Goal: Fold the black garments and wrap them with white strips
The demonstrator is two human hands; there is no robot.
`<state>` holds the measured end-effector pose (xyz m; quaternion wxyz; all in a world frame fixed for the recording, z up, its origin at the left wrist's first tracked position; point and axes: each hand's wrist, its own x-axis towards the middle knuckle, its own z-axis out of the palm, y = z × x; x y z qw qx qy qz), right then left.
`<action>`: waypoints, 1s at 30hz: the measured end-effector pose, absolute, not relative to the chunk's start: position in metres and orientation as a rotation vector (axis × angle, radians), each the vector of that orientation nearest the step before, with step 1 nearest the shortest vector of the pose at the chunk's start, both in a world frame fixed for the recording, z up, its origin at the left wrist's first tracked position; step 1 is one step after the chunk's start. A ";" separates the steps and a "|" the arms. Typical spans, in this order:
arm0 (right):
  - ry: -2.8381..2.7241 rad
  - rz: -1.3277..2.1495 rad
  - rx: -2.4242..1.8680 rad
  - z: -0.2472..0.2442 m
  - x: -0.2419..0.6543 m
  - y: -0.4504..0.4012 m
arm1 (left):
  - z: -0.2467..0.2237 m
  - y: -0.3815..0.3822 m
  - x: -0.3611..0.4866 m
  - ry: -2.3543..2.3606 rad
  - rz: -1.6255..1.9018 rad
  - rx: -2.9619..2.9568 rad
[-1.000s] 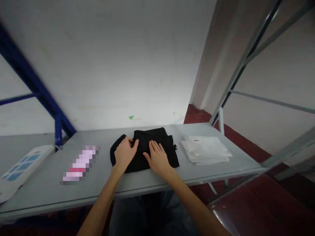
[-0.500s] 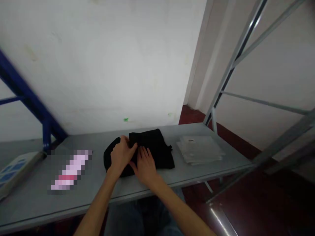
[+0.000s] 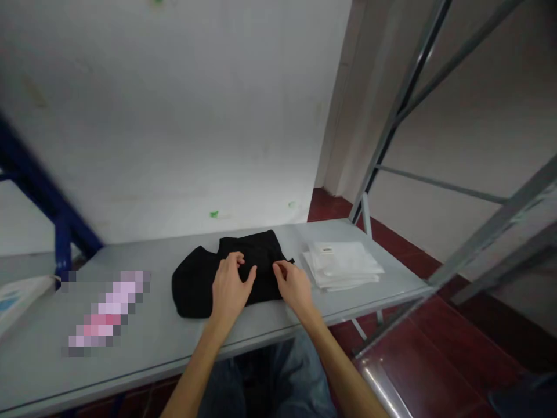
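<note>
A black cloth garment (image 3: 195,284) lies folded on the grey table, its left part rounded and a small tab sticking out at the right edge. Over its middle is my left hand (image 3: 230,287), fingers slightly curled and thumb held apart, with nothing in its grip. My right hand (image 3: 293,284) is at the garment's right part, thumb and fingertips pinched together on the black fabric. What kind of garment it is cannot be made out.
Right of the garment sits a stack of clear plastic bags (image 3: 343,264). A blurred-out pink and white item (image 3: 117,302) lies on the table (image 3: 161,337) at left, with a white object (image 3: 26,296) beyond. Metal frame posts (image 3: 391,128) rise at the right; a white wall stands behind.
My left hand has come off the fabric it was handling and shifted right. The right hand has gone from lying flat on the garment to pinching farther right. The view has shifted slightly.
</note>
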<state>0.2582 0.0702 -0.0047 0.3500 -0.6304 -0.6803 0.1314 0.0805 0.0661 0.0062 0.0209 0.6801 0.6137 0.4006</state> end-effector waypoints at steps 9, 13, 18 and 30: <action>-1.744 0.450 -1.838 0.014 0.236 0.098 | -0.010 0.066 0.053 2.032 0.877 2.236; -1.684 0.433 -1.838 0.018 0.247 0.098 | -0.010 0.069 0.060 1.993 0.929 2.217; -1.716 0.286 -1.855 0.009 0.258 0.098 | -0.012 0.069 0.065 1.965 0.871 2.376; -1.575 0.570 -1.476 -0.006 0.238 0.103 | -0.014 0.064 0.044 1.850 1.113 2.368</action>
